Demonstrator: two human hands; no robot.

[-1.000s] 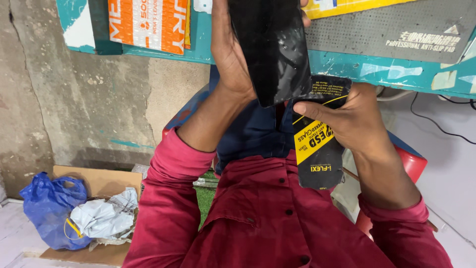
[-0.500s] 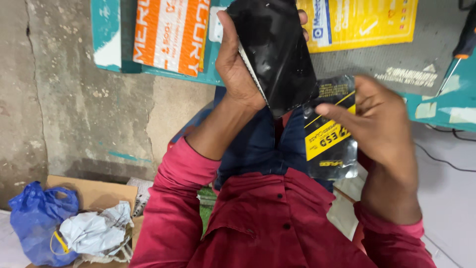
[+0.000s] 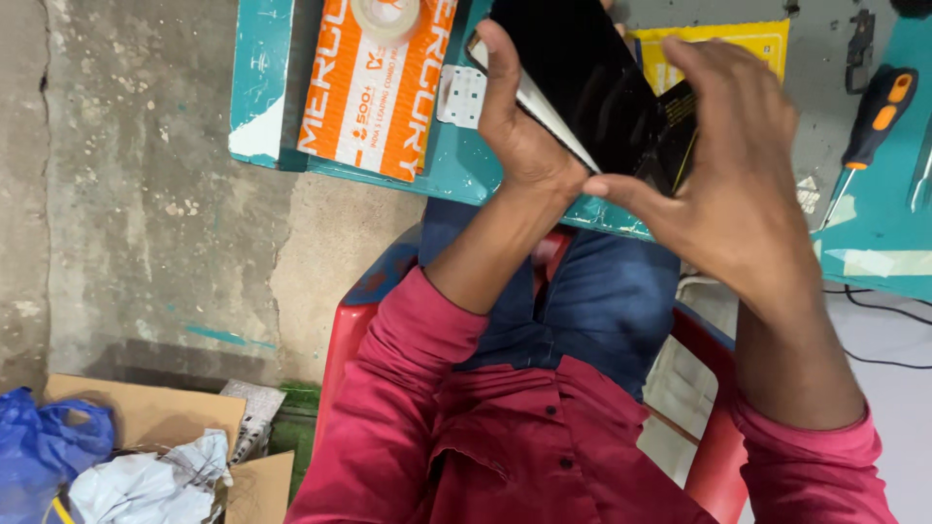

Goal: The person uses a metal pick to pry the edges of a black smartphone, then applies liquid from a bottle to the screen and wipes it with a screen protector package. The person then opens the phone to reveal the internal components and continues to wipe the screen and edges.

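My left hand (image 3: 519, 126) grips a flat black phone-like slab (image 3: 582, 78) by its edge, tilted, over the teal table's edge. My right hand (image 3: 728, 175) is cupped against the slab's right side and holds a black packet with yellow print (image 3: 682, 131), mostly hidden behind the slab and my fingers. Both red sleeves reach up from my lap, where blue trousers show.
On the teal table (image 3: 874, 243) lie an orange box (image 3: 374, 87), a tape roll (image 3: 385, 15), a yellow packet (image 3: 718, 44) and an orange-handled screwdriver (image 3: 874, 116). I sit on a red chair (image 3: 340, 340). A cardboard box (image 3: 146, 417) and blue bag (image 3: 49, 446) sit on the floor.
My right hand has brought the black and yellow packet up from below the slab to right beside and behind it. The two hands now meet.
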